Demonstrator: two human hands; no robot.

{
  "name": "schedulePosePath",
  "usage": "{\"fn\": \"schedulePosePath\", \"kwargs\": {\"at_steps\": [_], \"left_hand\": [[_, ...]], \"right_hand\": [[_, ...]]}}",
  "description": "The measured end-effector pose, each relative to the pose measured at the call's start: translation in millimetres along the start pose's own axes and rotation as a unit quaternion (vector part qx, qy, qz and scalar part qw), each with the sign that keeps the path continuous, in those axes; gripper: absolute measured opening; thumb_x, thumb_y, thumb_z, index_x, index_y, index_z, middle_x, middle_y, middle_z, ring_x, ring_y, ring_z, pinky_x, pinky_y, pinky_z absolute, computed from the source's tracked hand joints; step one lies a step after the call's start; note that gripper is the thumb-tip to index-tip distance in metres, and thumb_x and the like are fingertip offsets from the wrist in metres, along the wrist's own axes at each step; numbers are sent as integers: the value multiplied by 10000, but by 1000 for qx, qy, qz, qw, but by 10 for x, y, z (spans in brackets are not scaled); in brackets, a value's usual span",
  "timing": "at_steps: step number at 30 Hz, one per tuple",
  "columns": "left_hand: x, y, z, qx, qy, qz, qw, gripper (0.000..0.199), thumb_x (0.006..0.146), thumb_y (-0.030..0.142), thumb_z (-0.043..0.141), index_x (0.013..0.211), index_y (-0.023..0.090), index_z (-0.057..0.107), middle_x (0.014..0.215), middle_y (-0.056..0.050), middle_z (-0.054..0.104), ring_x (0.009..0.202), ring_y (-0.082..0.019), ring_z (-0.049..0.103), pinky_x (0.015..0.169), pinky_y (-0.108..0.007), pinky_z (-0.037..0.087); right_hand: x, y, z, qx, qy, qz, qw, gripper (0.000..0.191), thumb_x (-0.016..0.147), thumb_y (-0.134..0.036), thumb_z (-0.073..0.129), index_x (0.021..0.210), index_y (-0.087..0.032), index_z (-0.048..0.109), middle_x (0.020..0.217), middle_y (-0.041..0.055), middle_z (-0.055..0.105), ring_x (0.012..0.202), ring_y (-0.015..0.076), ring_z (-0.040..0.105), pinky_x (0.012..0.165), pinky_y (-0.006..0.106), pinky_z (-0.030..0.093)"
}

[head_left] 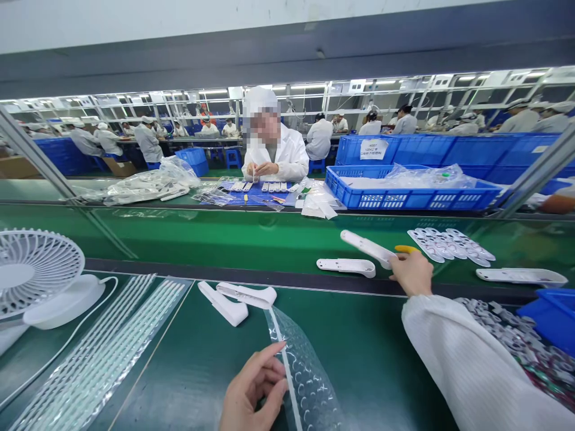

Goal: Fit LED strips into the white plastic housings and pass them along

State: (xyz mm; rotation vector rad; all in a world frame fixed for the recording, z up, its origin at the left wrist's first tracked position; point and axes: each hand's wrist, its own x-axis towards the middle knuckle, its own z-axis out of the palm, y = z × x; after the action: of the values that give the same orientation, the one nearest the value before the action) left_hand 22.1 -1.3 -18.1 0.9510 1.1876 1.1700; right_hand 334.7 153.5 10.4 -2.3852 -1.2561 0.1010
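Right hand [412, 274] pinching one end of a white housing [365, 246], right of centre.
The housing extends from these fingertips toward the upper left, its long axis slanting across the green belt [224, 236]; the left hand [255, 388], lower centre, is farther off, half open with curled fingers at a white strip [294, 407], its grip impossible to tell. The housing appears slender, pale and round-ended, with small dark openings.

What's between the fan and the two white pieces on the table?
In the head view, a white cord and bagged strips lie between the fan and those white pieces.
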Motion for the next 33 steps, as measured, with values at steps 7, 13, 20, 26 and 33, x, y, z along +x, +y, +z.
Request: {"fn": "schedulePosePath", "kwargs": {"at_steps": [7, 13, 20, 26, 33], "left_hand": [[-9, 10, 13, 28, 19, -9, 999, 424, 590, 524, 710, 945, 294, 698, 720, -10, 601, 612, -128, 510, 504, -211, 425], [-15, 17, 16, -1, 10, -40, 999, 463, 571, 536, 716, 977, 314, 688, 734, -9, 605, 600, -117, 483, 485, -208, 402], [-22, -11, 4, -20, -29, -38, 999, 472, 641, 483, 697, 1070, 296, 640, 749, -14, 638, 606, -107, 510, 499, -180, 429], [-21, -90, -16, -20, -49, 4, 999, 456, 691, 455, 668, 1115, 300, 606, 761, -13, 630, 620, -106, 533, 516, -170, 430], [-20, -160, -34, 32, -65, 34, 997, 446, 728, 493, 606, 1146, 342, 571, 726, 14, 626, 569, -82, 496, 500, -145, 408]], "right_hand": [[-792, -160, -104, 8, -96, -135, 986, 63, 679, -196, 569, 624, -218, 590, 632, 3, 644, 617, 200, 612, 529, 268, 420], [-1312, -146, 20, -23, -99, -217, 971, 120, 702, -249, 472, 598, -230, 528, 553, 23, 603, 488, 228, 563, 415, 298, 366], [-1807, -303, -54, 202, -52, -473, 856, 170, 863, -192, 376, 842, -198, 545, 795, 52, 575, 727, 178, 556, 610, 298, 494], [-2147, -389, 49, 184, -137, -460, 858, 193, 878, -151, 359, 847, -196, 544, 805, 49, 554, 729, 186, 543, 559, 284, 497], [-2111, -370, 66, 178, -222, -389, 876, 131, 852, -186, 476, 774, -234, 569, 748, 2, 561, 710, 163, 543, 572, 238, 485]]}}
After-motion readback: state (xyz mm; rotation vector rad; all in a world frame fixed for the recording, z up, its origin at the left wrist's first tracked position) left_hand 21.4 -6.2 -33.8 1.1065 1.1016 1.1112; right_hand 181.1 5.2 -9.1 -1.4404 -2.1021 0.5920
